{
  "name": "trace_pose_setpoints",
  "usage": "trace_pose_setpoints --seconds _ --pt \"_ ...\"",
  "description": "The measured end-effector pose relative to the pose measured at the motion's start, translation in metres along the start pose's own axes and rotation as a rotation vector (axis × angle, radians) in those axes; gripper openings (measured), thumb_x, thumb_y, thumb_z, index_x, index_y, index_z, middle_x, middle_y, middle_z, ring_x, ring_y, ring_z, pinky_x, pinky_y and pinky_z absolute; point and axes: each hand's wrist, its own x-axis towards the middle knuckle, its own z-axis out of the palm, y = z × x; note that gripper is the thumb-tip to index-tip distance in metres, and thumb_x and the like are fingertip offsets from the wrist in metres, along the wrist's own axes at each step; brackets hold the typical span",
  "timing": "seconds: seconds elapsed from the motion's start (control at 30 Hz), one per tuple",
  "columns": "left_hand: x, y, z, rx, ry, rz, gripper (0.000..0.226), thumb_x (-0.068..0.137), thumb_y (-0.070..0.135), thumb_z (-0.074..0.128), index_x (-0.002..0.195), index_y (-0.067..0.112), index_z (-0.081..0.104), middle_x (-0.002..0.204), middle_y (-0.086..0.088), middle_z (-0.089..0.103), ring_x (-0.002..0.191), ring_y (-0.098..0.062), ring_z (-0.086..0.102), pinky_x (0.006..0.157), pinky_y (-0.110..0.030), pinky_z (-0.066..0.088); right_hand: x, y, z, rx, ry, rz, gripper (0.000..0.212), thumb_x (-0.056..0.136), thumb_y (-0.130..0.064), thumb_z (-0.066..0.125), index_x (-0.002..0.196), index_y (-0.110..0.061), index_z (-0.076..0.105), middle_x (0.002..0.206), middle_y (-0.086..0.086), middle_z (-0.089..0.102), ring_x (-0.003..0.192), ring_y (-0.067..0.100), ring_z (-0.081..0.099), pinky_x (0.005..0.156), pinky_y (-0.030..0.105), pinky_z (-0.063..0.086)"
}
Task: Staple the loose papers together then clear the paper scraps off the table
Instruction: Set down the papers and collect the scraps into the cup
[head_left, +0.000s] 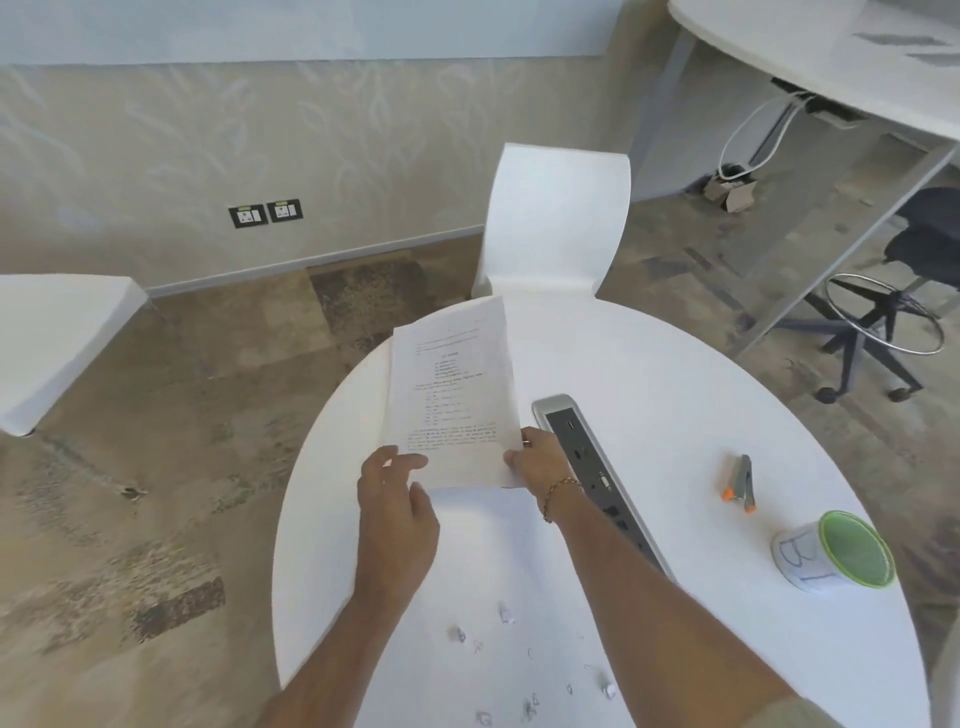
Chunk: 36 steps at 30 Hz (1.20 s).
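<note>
Papers: a sheaf of printed papers (452, 400) is held up over the far left part of the round white table (649, 364), its lower edge close to the tabletop and its top tilted away.
Left hand: the left hand (397, 506) is at the lower left corner of the sheaf, the thumb laid on the front face; the fingers behind are hidden, so the corner is judged to be pinched rather than seen to be.
Right hand: the right hand (537, 460) is clamped on the lower right corner, thumb in front and fingers curled behind.
Stapler: a grey and orange stapler (740, 483) lies untouched on the table, well apart from the papers, to the right of the socket strip (597, 478).
Scraps: small paper scraps (506, 616) are scattered on the near part of the table, none yet cleared.
Cup: a green-rimmed cup (836, 551) stands near the right edge, just beyond the stapler; it is probably meant for the scraps.
Step in hand: the sheets are being squared before stapling.
How it is done well: the lower edge should be tapped on the table until all edges are flush, with the grip kept loose enough for sheets to slide. One corner should then be held firmly by a single hand, so the other is freed for the stapler without the alignment being lost.
</note>
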Motion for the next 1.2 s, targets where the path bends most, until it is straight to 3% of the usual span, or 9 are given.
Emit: trace_pose_setpoints --seconds 0.07,0.13,0.2,0.33,0.43,0.53,0.67,0.83,1.2 --pt "-0.003 0.001 -0.001 0.051 -0.018 0.028 0.039 0.092 -0.010 0.047 0.116 0.017 0.064 0.141 -0.004 0.043 0.133 -0.020 0.043 0.098 -0.015 0.034 0.009 0.004 0.003 -0.031 0.023 -0.001 0.024 0.072 0.003 0.051 0.092 0.003 0.065 0.091 0.025 0.068 0.075 0.026 0.057 0.065 0.048 0.061" --pt "-0.004 -0.001 -0.001 0.075 -0.035 0.038 0.040 0.093 -0.010 0.046 0.116 0.018 0.064 0.143 -0.003 0.042 0.133 -0.018 0.041 0.091 0.000 0.027 0.014 0.004 0.006 -0.064 0.047 -0.007 0.023 0.069 -0.002 0.051 0.087 -0.002 0.065 0.085 0.017 0.069 0.074 0.026 0.058 0.065 0.041 0.058" --pt "-0.003 -0.003 -0.002 0.082 -0.045 0.033 0.041 0.093 -0.010 0.046 0.117 0.018 0.064 0.144 -0.002 0.041 0.134 -0.017 0.039 0.087 0.002 0.026 0.012 0.000 0.007 -0.049 0.085 0.002 0.020 0.074 -0.001 0.054 0.090 -0.009 0.064 0.092 0.011 0.070 0.081 0.027 0.066 0.067 0.038 0.061" --pt "-0.003 -0.007 -0.004 0.087 -0.055 0.021 0.039 0.093 -0.008 0.047 0.116 0.018 0.065 0.144 -0.001 0.041 0.133 -0.018 0.039 0.085 -0.006 0.028 0.009 0.005 0.011 0.001 0.163 0.059 0.043 0.078 0.002 0.056 0.119 -0.012 0.057 0.098 0.006 0.064 0.092 0.029 0.068 0.074 0.043 0.062" --pt "-0.007 -0.009 -0.005 0.076 -0.062 0.011 0.036 0.093 -0.006 0.049 0.116 0.018 0.065 0.144 -0.001 0.042 0.132 -0.020 0.039 0.092 -0.017 0.031 0.004 0.014 0.009 -0.146 0.219 0.004 0.051 0.079 0.000 0.056 0.128 -0.013 0.054 0.109 0.005 0.061 0.089 0.024 0.062 0.071 0.032 0.053" --pt "-0.014 -0.013 -0.005 0.088 -0.073 -0.013 0.035 0.093 -0.004 0.050 0.116 0.018 0.065 0.143 -0.001 0.042 0.131 -0.021 0.039 0.093 -0.023 0.034 -0.007 0.022 0.003 -0.287 0.256 -0.052 0.047 0.081 0.000 0.053 0.126 -0.013 0.056 0.126 0.008 0.052 0.082 0.017 0.055 0.067 0.031 0.050" --pt "-0.028 -0.017 -0.001 0.098 -0.086 -0.020 0.033 0.092 -0.003 0.052 0.114 0.019 0.065 0.142 -0.003 0.044 0.128 -0.025 0.041 0.094 -0.032 0.041 -0.026 0.031 -0.005 -0.363 0.252 -0.108 0.041 0.084 0.000 0.054 0.123 -0.012 0.059 0.126 0.008 0.051 0.086 0.020 0.059 0.077 0.040 0.057" --pt "-0.041 -0.014 0.006 0.120 -0.114 -0.033 0.030 0.091 0.000 0.055 0.113 0.019 0.065 0.141 -0.002 0.045 0.122 -0.028 0.044 0.096 -0.049 0.047 -0.055 0.049 -0.012 -0.381 0.231 -0.196 0.032 0.086 -0.003 0.055 0.115 -0.015 0.062 0.122 0.001 0.052 0.089 0.017 0.060 0.079 0.040 0.057" --pt "-0.096 0.003 0.032 0.230 -0.215 0.006 0.031 0.091 0.002 0.054 0.117 0.016 0.063 0.141 -0.004 0.049 0.128 -0.029 0.041 0.095 -0.047 0.043 -0.127 0.103 -0.047 -0.372 0.233 -0.274 0.025 0.086 -0.002 0.056 0.105 -0.016 0.067 0.113 -0.005 0.056 0.085 0.007 0.056 0.078 0.027 0.050"
